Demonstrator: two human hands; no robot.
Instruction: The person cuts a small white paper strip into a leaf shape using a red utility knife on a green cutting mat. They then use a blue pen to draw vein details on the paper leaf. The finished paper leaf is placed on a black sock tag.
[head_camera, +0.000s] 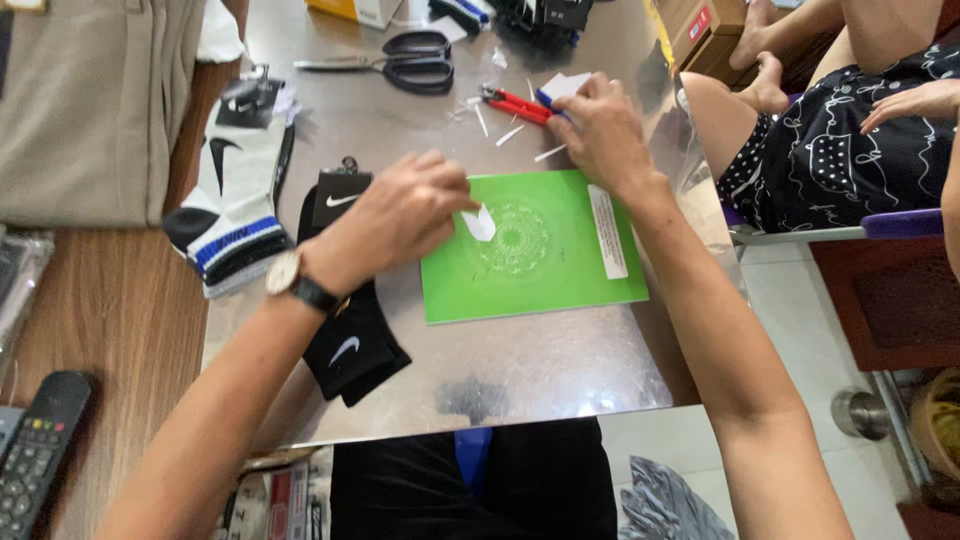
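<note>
Head view looks down on a shiny metal table where a green cutting mat lies flat between the two forearms. Left hand, a wristwatch on its wrist, hovers over the mat's left edge with fingers curled, pinching a small white paper piece; how much of that piece is tucked under the fingers cannot be seen. Right hand rests beyond the mat's far edge, fingers bent down over a red-handled tool and a white scrap with blue; it seems to be touching them, but whether it grips anything is unclear. A white strip lies on the mat's right side. Black scissors sit farther back, socks lie left, and a remote is cut off at the bottom corner.
</note>
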